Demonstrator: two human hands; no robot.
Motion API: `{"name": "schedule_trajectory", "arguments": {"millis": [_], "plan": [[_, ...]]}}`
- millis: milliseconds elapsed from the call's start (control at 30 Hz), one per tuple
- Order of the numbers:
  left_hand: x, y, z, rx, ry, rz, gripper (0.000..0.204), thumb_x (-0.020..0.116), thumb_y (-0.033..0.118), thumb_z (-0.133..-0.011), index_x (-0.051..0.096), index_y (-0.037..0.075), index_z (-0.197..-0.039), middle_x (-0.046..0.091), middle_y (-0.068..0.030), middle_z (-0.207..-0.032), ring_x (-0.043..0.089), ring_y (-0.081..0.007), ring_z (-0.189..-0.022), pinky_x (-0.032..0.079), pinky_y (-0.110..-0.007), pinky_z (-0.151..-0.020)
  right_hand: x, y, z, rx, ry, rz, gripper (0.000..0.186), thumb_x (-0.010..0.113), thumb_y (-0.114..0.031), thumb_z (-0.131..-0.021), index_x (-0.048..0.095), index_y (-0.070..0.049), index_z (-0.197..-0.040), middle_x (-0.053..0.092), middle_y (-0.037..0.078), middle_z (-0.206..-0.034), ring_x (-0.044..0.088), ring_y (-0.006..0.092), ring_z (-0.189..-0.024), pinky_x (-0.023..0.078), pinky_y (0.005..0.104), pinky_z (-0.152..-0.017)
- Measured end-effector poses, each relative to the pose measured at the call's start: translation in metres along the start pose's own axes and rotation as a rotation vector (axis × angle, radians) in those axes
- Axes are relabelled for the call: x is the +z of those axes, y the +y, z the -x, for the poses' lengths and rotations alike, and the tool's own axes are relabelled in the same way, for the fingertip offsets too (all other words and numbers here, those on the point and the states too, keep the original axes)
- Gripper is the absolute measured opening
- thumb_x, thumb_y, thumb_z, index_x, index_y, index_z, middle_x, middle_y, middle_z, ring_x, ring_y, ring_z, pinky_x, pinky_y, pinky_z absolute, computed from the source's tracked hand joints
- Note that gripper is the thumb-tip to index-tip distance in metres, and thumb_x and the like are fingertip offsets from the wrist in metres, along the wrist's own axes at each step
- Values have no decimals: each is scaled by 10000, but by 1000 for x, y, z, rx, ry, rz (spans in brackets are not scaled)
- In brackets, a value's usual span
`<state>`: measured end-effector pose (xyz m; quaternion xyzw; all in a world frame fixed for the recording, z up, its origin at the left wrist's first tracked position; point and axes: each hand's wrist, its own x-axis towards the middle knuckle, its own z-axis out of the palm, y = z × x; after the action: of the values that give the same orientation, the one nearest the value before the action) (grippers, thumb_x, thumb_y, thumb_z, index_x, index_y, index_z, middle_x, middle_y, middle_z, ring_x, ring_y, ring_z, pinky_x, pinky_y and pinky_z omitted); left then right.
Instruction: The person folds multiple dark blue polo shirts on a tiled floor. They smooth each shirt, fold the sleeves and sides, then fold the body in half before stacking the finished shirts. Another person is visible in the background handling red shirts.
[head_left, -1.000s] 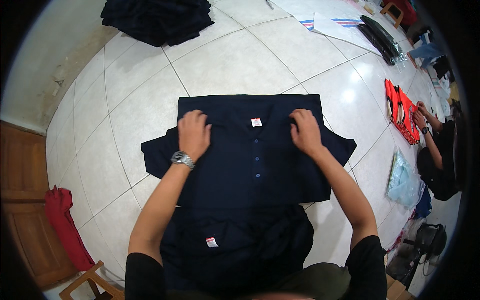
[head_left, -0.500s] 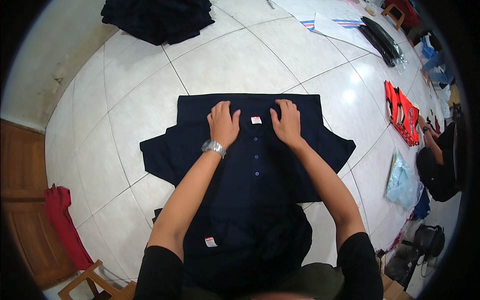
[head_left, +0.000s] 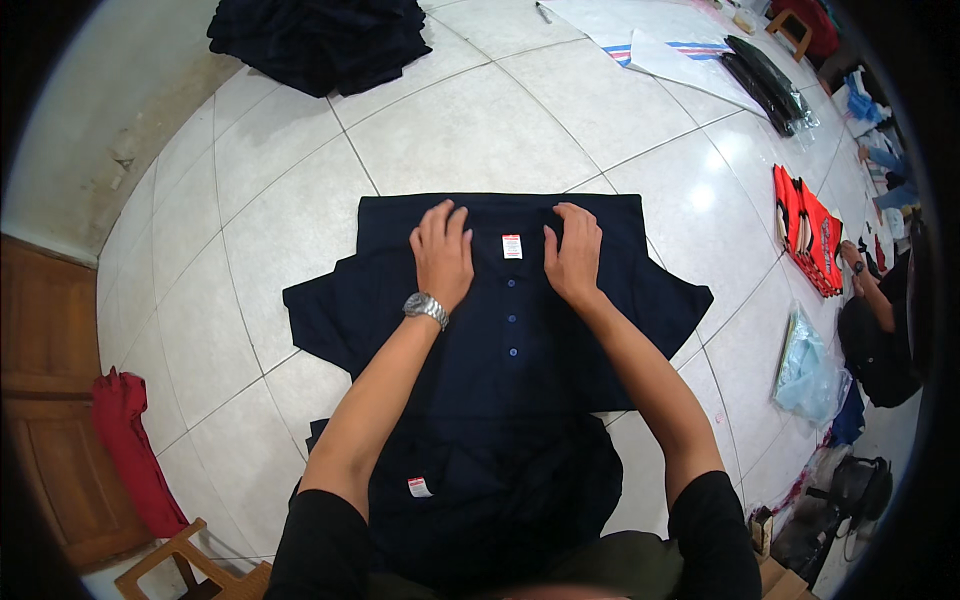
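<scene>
A dark navy polo shirt lies spread on the tiled floor, with a short row of blue buttons down its middle. A white and red label shows at its neck. My left hand rests on the cloth left of the label, fingers stretched toward the top edge. To the label's right, my right hand lies on the shirt with its fingers extended. Neither hand grips anything. Nearer to me lies a second dark garment, rumpled, with a similar label.
A pile of dark clothes sits at the far left. Orange folded garments, a plastic-wrapped light blue bundle and dark wrapped packages lie on the right, near another person's arm. Red cloth and a wooden stool stand at left.
My hands stay beside the collar, with fingers shifted slightly. The neck label now shows more fully, standing taller between them. The view has tilted a little.
</scene>
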<state>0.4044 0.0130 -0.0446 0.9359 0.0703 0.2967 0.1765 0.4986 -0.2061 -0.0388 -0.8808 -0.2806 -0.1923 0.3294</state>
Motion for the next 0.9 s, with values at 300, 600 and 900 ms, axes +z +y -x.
{"name": "schedule_trajectory", "arguments": {"millis": [300, 600, 900], "plan": [[-7, 0, 16, 21, -407, -8, 678, 563, 343, -1062, 379, 41, -1640, 290, -151, -1750, 266, -362, -1611, 184, -556, -1302, 8, 1, 14, -21, -410, 316, 745, 555, -379, -1058, 322, 5, -1653, 239, 212, -1751, 216, 405, -1621, 135, 600, -1304], [-158, -130, 62, -498, -24, -267, 589, 769, 250, -913, 590, -85, -1364, 530, -302, -1514, 452, -471, -1447, 363, -554, -1176, -24, -48, 32, -246, -319, -42, 742, 741, -204, -918, 452, 10, -1566, 325, 271, -1688, 268, 484, -1578, 215, 591, -1284], [-203, -204, 131, -937, -161, 220, 378, 907, 237, -829, 576, 55, -813, 593, -43, -676, 553, -182, -621, 466, -352, -618, 92, -215, 43, -269, -585, -67, 633, 645, -329, -980, 526, -23, -1521, 376, 293, -1641, 275, 451, -1577, 183, 650, -1274]]}}
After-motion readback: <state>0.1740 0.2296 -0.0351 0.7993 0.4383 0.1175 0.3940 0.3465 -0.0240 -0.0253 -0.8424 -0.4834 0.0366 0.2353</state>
